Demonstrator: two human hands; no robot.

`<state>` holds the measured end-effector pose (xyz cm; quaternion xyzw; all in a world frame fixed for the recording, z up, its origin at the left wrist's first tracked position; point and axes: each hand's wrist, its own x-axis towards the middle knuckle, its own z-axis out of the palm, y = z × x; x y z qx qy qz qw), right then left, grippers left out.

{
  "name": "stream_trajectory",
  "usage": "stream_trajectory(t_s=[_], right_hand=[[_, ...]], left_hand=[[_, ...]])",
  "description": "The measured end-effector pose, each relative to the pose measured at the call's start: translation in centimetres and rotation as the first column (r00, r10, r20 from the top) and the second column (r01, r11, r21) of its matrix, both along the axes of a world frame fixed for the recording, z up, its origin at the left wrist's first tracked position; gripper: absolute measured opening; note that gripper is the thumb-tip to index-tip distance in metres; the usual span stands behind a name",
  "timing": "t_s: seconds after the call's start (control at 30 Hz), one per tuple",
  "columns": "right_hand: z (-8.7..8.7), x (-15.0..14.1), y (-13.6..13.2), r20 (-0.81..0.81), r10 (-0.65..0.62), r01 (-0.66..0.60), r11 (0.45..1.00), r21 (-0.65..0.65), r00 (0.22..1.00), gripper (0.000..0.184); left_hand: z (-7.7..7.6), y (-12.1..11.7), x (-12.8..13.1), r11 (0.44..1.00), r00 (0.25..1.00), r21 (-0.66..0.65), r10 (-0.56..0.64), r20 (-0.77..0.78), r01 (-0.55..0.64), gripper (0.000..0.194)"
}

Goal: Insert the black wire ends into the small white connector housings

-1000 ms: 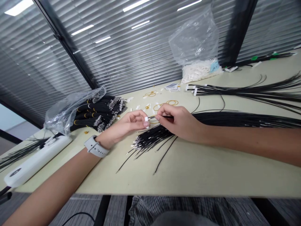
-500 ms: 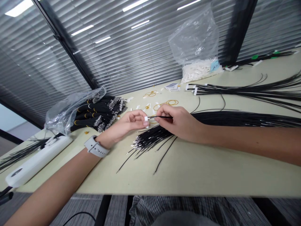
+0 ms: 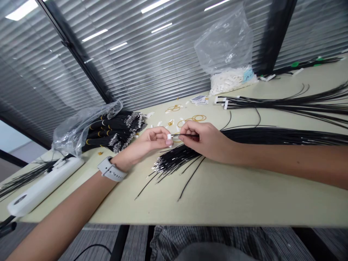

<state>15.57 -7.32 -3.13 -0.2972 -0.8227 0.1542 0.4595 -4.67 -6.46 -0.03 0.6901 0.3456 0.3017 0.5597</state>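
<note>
Between thumb and fingers, my left hand [image 3: 152, 140] pinches a small white connector housing [image 3: 169, 137]. My right hand [image 3: 207, 139] is closed on a thin black wire [image 3: 187, 135], whose tip meets the housing's right side. Whether the tip sits inside the housing is too small to tell. Beneath my right hand lies a thick bundle of black wires [image 3: 176, 158] with bare metal terminals fanned toward the left. A few single wires stick out from it toward the table's front.
Back left, a clear bag [image 3: 72, 127] partly covers bundled black wires [image 3: 114, 130]. A white power strip [image 3: 45, 186] lies at the left. Behind are rubber bands [image 3: 199, 118], a bag of white housings [image 3: 232, 81] and wires with housings fitted [image 3: 272, 103].
Almost nothing differs. Both hands keep their places, with the wire still held at the white housing; the right forearm has risen very slightly.
</note>
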Motion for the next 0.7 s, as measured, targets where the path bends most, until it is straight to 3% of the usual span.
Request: stream_trajectory(t_s=[0.7], right_hand=[[-0.03,0.12,-0.11,-0.020,0.028,-0.030,0.997,-0.077,0.999,0.007]], left_hand=[[-0.18,0.12,-0.11,1.000,1.000,-0.014,0.017,-0.011,-0.018,0.016]])
